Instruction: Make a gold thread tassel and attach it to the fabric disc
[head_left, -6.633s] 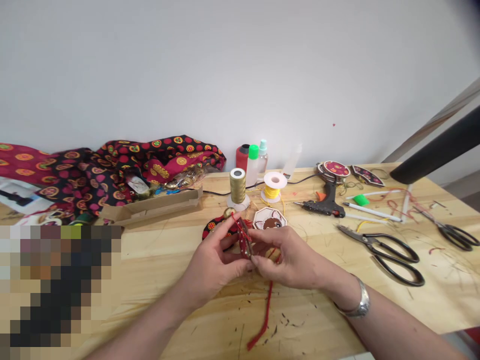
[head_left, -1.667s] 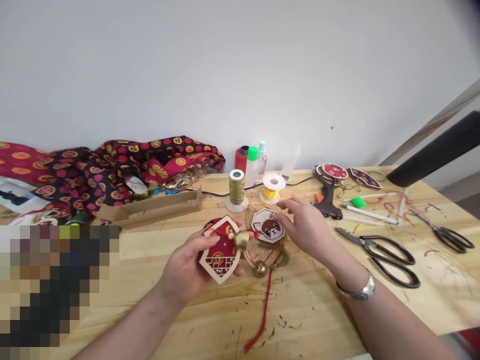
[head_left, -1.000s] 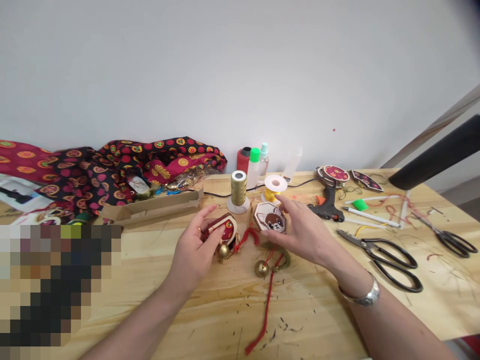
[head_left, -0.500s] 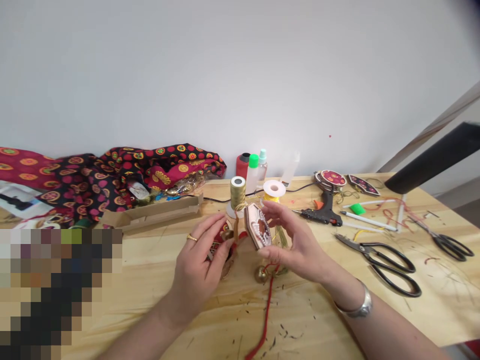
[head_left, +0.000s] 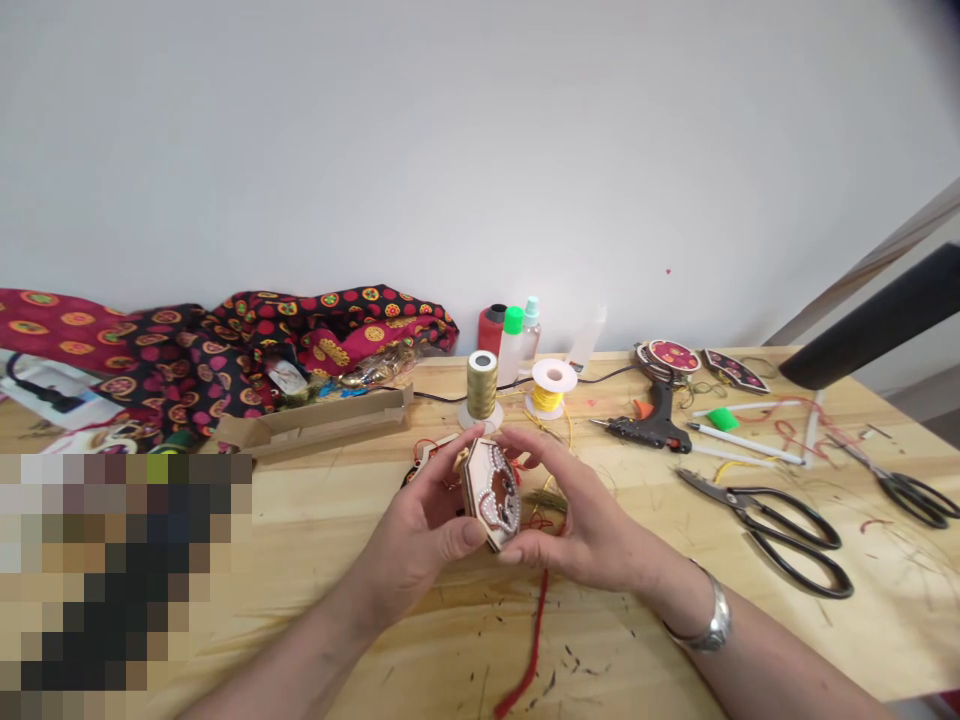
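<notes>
A wooden hexagonal ornament (head_left: 491, 490) with a beaded, brown-and-white decorated face is tilted upright between my two hands, just above the table. My left hand (head_left: 431, 520) grips its left edge, with the thumb along the lower front. On the other side my right hand (head_left: 577, 510) curves around it, thumb at the bottom corner and fingers near the top. Behind the hands lie a gold tassel (head_left: 546, 499) and a patterned piece partly hidden by my left fingers. A red cord (head_left: 534, 640) runs from beneath the right hand toward the table's front.
Gold thread (head_left: 481, 385) and a yellow cord spool (head_left: 553, 385) stand behind the hands, near bottles (head_left: 512, 345). To the right lie a glue gun (head_left: 652, 425), large scissors (head_left: 780, 530) and smaller scissors (head_left: 911, 495). At left are a cardboard tray (head_left: 322, 425) and patterned fabric (head_left: 300, 330).
My left hand has let go of the red patterned piece and moved right onto the ornament's edge. The ornament has shifted slightly left and down, and a gold bell is no longer visible.
</notes>
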